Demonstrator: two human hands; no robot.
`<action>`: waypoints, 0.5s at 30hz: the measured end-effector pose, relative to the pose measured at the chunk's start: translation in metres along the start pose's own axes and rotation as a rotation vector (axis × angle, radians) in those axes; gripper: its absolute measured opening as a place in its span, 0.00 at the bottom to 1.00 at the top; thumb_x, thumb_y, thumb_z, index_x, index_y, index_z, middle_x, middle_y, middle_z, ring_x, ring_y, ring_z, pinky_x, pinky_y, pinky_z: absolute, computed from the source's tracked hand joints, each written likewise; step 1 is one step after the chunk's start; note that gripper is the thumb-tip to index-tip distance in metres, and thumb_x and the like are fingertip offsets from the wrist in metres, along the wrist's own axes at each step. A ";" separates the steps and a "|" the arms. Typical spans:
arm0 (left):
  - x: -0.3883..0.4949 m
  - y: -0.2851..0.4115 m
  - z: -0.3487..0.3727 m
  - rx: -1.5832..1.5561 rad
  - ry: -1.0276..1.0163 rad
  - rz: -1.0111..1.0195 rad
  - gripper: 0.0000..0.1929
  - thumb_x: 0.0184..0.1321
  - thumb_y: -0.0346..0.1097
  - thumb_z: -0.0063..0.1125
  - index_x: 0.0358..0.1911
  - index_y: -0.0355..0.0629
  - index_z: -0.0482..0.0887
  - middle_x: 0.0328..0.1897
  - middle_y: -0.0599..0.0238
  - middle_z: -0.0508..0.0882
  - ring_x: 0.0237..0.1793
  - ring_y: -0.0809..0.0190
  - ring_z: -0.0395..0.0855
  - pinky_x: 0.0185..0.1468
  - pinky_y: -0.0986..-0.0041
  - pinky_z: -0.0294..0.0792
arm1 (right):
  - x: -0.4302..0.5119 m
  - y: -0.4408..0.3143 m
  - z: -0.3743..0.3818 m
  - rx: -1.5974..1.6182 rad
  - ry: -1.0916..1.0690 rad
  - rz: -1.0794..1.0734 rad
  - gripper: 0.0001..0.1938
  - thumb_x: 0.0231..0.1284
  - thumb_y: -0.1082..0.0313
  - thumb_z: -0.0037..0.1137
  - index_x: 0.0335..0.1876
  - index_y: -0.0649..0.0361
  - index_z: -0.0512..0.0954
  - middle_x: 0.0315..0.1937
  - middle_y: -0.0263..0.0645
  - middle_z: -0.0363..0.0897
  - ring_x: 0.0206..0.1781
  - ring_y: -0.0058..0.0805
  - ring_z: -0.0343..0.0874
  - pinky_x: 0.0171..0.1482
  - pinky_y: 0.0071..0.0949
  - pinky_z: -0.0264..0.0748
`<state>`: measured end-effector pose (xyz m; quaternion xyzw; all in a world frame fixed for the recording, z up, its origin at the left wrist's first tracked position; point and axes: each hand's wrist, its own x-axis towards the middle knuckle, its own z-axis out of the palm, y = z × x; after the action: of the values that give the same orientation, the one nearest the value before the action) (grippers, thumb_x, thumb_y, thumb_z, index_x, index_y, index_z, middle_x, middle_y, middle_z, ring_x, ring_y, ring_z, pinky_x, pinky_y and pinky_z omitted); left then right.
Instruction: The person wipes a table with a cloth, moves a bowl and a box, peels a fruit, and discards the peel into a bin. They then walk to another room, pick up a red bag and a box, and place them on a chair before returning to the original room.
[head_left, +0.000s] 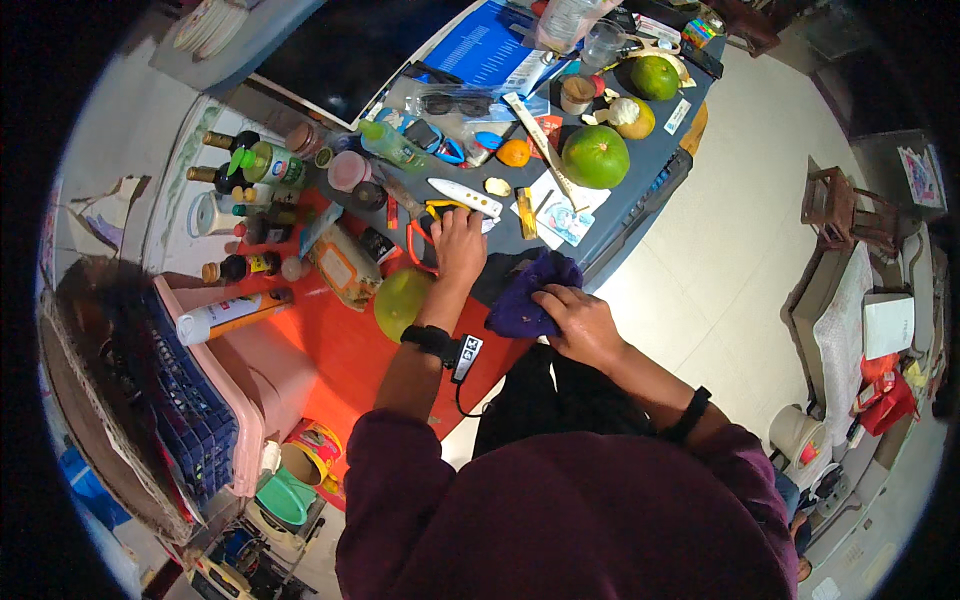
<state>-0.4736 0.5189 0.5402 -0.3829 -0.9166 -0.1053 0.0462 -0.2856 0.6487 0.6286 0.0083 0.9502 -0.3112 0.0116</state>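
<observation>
My right hand (581, 322) grips a bunched purple cloth (536, 292) over the table's near edge. My left hand (459, 244) reaches over the table with its fingers bent down. Just beyond its fingertips lies a white handheld device with buttons (465, 196). Red-orange tool handles (414, 244) and a yellow handle (442, 205) show beside the hand. Whether the fingers hold any of these is hidden. A green pomelo-like fruit (401, 304) rests left of my left forearm. To the right of the device lies a yellow lighter-like object (527, 214), near some paper notes (566, 217).
Green round fruits (596, 157), an orange (514, 153), a clear green bottle (390, 142) and sunglasses (454, 105) crowd the grey table (637, 199). Several bottles (262, 165) stand at left, near a spray can (232, 315) and a pink bin (251, 420). Wooden stools (832, 202) stand right.
</observation>
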 end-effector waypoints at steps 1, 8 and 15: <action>0.003 0.000 0.003 -0.004 0.007 0.002 0.09 0.45 0.34 0.58 0.32 0.44 0.81 0.37 0.64 0.73 0.45 0.56 0.69 0.47 0.62 0.58 | 0.004 -0.001 0.003 -0.028 -0.009 -0.014 0.32 0.28 0.69 0.64 0.51 0.55 0.69 0.48 0.43 0.73 0.45 0.42 0.76 0.43 0.33 0.75; 0.016 -0.005 0.003 -0.117 -0.058 0.045 0.06 0.41 0.31 0.61 0.25 0.49 0.80 0.35 0.68 0.73 0.43 0.58 0.69 0.46 0.63 0.56 | 0.018 0.004 0.020 -0.068 0.040 -0.082 0.26 0.33 0.71 0.58 0.48 0.56 0.71 0.42 0.42 0.73 0.40 0.40 0.75 0.39 0.33 0.75; 0.028 -0.029 -0.004 -0.581 0.185 -0.027 0.06 0.46 0.31 0.63 0.27 0.43 0.78 0.29 0.64 0.79 0.34 0.57 0.76 0.40 0.67 0.65 | 0.027 0.006 0.034 -0.092 0.090 -0.057 0.22 0.38 0.71 0.54 0.47 0.56 0.71 0.40 0.42 0.73 0.39 0.38 0.75 0.40 0.32 0.74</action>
<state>-0.5141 0.5177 0.5440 -0.3567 -0.8450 -0.3981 0.0165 -0.3116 0.6335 0.5964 -0.0056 0.9629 -0.2670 -0.0396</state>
